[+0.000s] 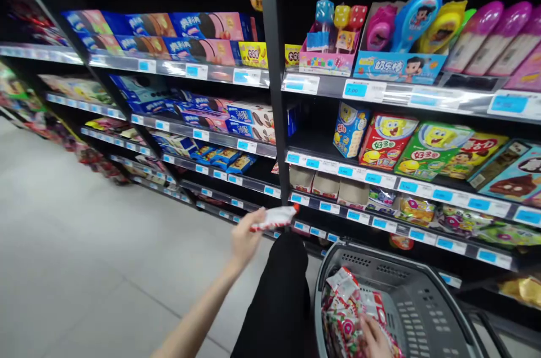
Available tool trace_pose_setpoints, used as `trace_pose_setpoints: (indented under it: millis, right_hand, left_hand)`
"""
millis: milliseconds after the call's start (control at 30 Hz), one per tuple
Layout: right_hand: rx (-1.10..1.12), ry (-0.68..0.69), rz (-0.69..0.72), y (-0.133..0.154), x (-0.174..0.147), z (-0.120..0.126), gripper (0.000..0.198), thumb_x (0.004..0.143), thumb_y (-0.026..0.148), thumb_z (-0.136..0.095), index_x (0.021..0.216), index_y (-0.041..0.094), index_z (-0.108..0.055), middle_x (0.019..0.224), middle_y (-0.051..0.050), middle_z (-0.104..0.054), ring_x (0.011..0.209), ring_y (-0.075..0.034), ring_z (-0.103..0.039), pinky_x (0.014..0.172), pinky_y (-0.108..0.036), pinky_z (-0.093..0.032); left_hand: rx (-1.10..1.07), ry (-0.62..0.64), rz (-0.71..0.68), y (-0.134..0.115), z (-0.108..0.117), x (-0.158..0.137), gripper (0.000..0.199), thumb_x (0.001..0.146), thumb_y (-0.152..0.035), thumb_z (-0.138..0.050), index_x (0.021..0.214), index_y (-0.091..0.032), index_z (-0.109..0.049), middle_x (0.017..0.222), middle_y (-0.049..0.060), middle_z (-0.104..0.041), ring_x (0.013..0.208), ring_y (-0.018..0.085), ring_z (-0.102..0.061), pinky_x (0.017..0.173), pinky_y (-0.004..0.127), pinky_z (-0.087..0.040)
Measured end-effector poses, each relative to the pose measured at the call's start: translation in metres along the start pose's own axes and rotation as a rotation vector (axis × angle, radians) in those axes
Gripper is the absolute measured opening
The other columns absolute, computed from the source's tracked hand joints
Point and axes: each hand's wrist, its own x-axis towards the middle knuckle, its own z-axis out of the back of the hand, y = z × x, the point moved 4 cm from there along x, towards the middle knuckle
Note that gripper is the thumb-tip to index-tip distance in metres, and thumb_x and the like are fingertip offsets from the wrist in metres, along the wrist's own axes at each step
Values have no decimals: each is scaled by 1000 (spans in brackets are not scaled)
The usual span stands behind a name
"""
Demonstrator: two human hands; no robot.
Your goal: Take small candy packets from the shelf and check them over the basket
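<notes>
My left hand point(247, 238) is closed on one end of a white and red snack packet point(275, 218), held out before the lower shelves, above my knee. Its printing is too blurred to read. Down in the grey shopping basket point(422, 273) is my right hand point(374, 338), partly cut off by the bottom edge of the view. Its fingers are bent against the red and white candy packets point(344, 313) heaped at the basket's left side. Whether it grips one of them I cannot make out.
Shelves with price tags run along the aisle, holding blue cookie boxes point(203, 25), cartoon snack boxes point(386, 141) and toy-shaped candies point(422, 17). A black upright post point(276, 93) divides the bays. Pale floor tiles point(105, 251) lie to the left. My dark-trousered knee point(287, 262) stands beside the basket.
</notes>
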Motion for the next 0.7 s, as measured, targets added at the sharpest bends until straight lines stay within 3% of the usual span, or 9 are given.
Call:
trace_pose_setpoints:
  millis: [67,167,267,333,400,467,567,633,700]
  right_hand:
    - [252,108,-34,7,-3,-15,42,58,53,-68,87,24,-65,58,0,-62,44,-17,-55,41,-29,-45]
    - [482,263,28,38,-18,-31,59,68,58,-55,118,28,-47,91,-6,-66,65,-20,-63,57,-37,-51]
    - [454,205,191,66,-33,-25,81,66,51,-62,133,32,-22,115,-9,-57,89,-24,-62,71,-39,-51]
    - [373,93,277,74,-38,-13,90,63,39,-69,136,30,-15,122,-10,-53,102,-26,-56,82,-39,-47]
    - [300,13,318,73,-38,1,86,65,34,-69,135,27,-20,123,-11,-52,109,-26,-51,89,-40,-43]
    - [236,-21,328,68,-34,15,72,69,34,-66,131,23,-32,124,-11,-52,112,-26,-49,92,-39,-41]
    - [185,39,289,57,-25,30,58,68,35,-66,122,21,-46,120,-11,-55,107,-28,-52,87,-39,-45]
    - [176,87,270,51,-20,36,55,67,35,-68,118,21,-51,118,-11,-57,105,-29,-54,85,-40,-46]
    - [157,84,266,46,-17,40,52,66,35,-68,114,21,-54,117,-11,-58,105,-29,-54,87,-41,-45]
  left_hand:
    - [-99,85,-216,-37,-13,-41,14,72,-5,-51,76,-17,-56,90,8,-63,100,25,-55,83,41,-47]
    - [-192,198,-434,-83,-42,-89,25,72,2,-45,81,-18,-58,92,7,-60,106,23,-51,83,40,-47]
    - [-336,278,-438,-112,-71,-112,27,72,4,-46,78,-18,-61,98,7,-56,113,25,-44,87,41,-44]
    - [-461,301,-302,-122,-86,-115,22,71,1,-50,71,-18,-62,112,7,-50,118,28,-38,91,42,-40]
    - [-615,395,-68,-126,-101,-113,17,68,-4,-57,70,-19,-64,128,6,-39,122,30,-32,95,42,-34]
    - [-844,573,231,-125,-118,-114,30,63,-9,-64,90,-22,-63,134,7,-33,120,30,-35,93,40,-36]
    - [-1190,836,634,-119,-139,-125,68,56,-17,-69,119,-24,-46,122,11,-46,103,27,-51,76,32,-45]
    - [-1246,874,788,-111,-149,-133,66,56,-17,-69,117,-21,-47,106,10,-56,86,21,-57,66,26,-44]
    - [-1203,846,856,-104,-157,-140,62,53,-14,-72,112,-20,-51,97,8,-59,79,17,-58,66,24,-43]
